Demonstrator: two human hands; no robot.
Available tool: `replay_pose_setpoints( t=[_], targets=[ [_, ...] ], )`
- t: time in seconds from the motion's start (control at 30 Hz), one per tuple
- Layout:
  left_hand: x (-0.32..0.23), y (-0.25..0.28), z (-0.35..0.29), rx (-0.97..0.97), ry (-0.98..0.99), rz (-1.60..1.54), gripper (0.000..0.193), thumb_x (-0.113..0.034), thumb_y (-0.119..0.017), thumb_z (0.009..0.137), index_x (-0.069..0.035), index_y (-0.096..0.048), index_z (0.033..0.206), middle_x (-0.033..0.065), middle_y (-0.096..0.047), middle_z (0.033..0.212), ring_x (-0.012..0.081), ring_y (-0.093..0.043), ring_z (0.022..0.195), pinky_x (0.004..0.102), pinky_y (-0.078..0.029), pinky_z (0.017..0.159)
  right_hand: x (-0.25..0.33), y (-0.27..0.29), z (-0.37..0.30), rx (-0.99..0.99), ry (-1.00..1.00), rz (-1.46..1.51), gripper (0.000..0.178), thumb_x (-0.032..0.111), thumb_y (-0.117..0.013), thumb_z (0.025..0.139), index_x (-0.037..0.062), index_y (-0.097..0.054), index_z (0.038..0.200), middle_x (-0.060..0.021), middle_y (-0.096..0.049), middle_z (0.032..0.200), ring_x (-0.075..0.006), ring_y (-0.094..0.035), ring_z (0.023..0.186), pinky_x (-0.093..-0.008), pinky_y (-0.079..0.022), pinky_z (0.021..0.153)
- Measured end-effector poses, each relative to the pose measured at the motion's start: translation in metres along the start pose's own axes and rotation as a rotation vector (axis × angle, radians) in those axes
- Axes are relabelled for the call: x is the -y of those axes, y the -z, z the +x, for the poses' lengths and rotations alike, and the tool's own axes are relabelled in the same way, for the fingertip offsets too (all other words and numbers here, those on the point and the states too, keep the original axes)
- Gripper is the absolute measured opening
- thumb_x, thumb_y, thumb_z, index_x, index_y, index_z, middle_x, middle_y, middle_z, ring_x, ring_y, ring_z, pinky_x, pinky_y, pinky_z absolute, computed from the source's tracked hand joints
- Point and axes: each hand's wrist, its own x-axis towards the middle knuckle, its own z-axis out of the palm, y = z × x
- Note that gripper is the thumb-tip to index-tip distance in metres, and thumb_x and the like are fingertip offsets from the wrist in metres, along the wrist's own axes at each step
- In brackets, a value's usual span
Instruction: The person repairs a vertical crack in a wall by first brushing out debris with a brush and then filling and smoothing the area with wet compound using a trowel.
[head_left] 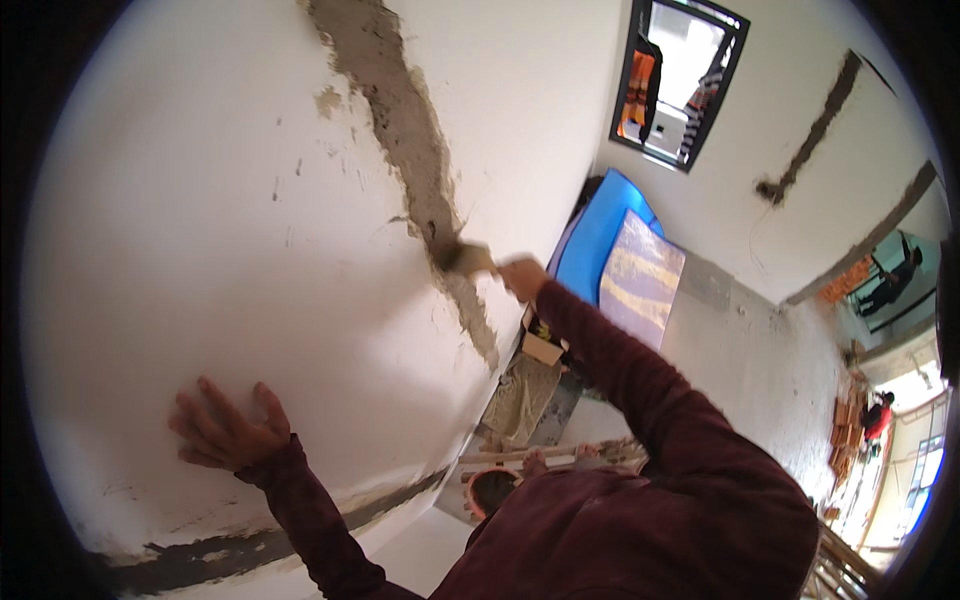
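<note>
My left hand (pixel 230 428) lies flat on the white wall (pixel 170 270), fingers spread, holding nothing. Farther up and to the right, my right hand (pixel 522 279) is closed around the handle of a short flat hand tool (pixel 472 259). Its tan head presses or hovers at the strip of grey mortar (pixel 400 125) that runs down the wall; motion blurs it, so whether it is a brush or a scraper I cannot tell. The strip has ragged edges and narrows below the tool.
Below me stands a bucket (pixel 475 503) with an orange rim, beside wooden slats (pixel 610 452). A cardboard box (pixel 542 348), blue sheet (pixel 603 235) and patterned panel (pixel 642 275) lie near the wall. Two people (pixel 893 280) (pixel 879 420) are far right, near stacked bricks (pixel 848 425).
</note>
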Motion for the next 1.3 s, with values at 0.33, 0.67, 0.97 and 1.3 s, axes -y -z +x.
replay_pose_setpoints(
  t=[0.33,0.67,0.97,1.3],
  targets=[
    [0.003,-0.003,-0.010,-0.060,-0.060,0.076,0.071,-0.058,-0.057,0.083,-0.021,-0.045,0.143,0.0107,-0.036,0.149,0.0394,-0.029,0.139,0.0659,-0.013,0.108,0.059,0.241,-0.149,-0.274,-0.200,0.876,0.016,0.006,-0.054,0.086,0.0025,-0.062,0.099,-0.0076,-0.057,0.070,-0.0226,-0.056,0.061,-0.0363,-0.047,0.055],
    [-0.160,-0.048,0.030,0.370,-0.721,-0.010,0.071,-0.047,-0.061,0.084,-0.027,-0.037,0.148,0.0138,-0.026,0.155,0.0390,-0.023,0.142,0.0703,-0.019,0.105,0.027,-0.171,-0.602,0.177,-1.340,0.551,0.028,0.029,-0.052,0.093,0.0084,-0.062,0.108,-0.0170,-0.063,0.101,-0.0352,-0.063,0.094,-0.0429,-0.049,0.084],
    [-0.183,-0.150,-0.007,0.048,-1.191,-0.086,0.059,-0.053,-0.045,0.095,-0.036,-0.030,0.149,-0.0005,-0.030,0.155,0.0234,-0.023,0.144,0.0684,-0.023,0.105,0.002,-0.282,-0.747,0.329,-1.964,0.504,0.034,0.023,-0.048,0.089,0.0159,-0.062,0.119,-0.0198,-0.066,0.109,-0.0368,-0.061,0.105,-0.0468,-0.048,0.090],
    [-0.220,-0.128,0.012,0.075,-1.391,-0.030,0.060,-0.057,-0.041,0.095,-0.023,-0.040,0.146,0.0040,-0.038,0.150,0.0276,-0.032,0.140,0.0567,-0.027,0.109,-0.105,-0.482,-0.703,0.558,-1.312,0.696,0.048,0.050,-0.060,0.086,0.0154,-0.064,0.119,-0.0141,-0.066,0.115,-0.0295,-0.063,0.106,-0.0412,-0.047,0.091]
  ],
)
